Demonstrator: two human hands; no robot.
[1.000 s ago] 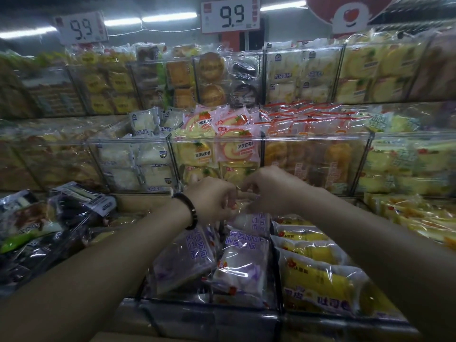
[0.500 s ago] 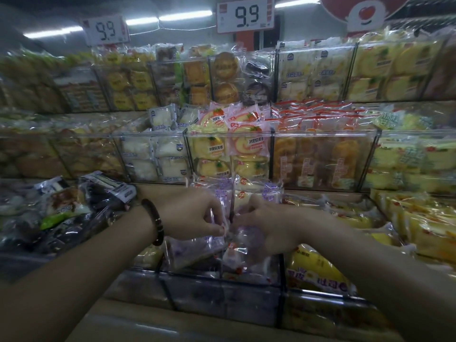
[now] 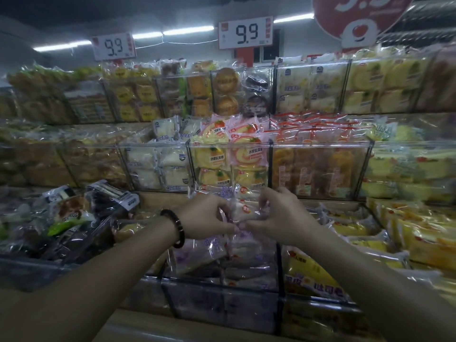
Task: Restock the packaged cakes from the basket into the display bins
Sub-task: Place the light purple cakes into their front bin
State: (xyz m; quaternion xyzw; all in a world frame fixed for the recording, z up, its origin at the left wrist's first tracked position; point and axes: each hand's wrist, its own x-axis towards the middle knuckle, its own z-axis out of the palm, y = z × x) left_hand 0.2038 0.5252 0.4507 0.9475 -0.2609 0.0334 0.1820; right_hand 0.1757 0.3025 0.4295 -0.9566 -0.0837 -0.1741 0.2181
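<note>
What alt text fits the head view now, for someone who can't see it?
The left hand and right hand pinch a clear-wrapped, purple-printed cake packet between them, above a clear plastic front bin of similar packets. A dark beaded bracelet circles the left wrist. Behind, more clear bins of wrapped cakes stand under white 9.9 price signs.

The cake packet [image 3: 247, 213] is clear with purple print, the bracelet [image 3: 176, 227] dark.
</note>
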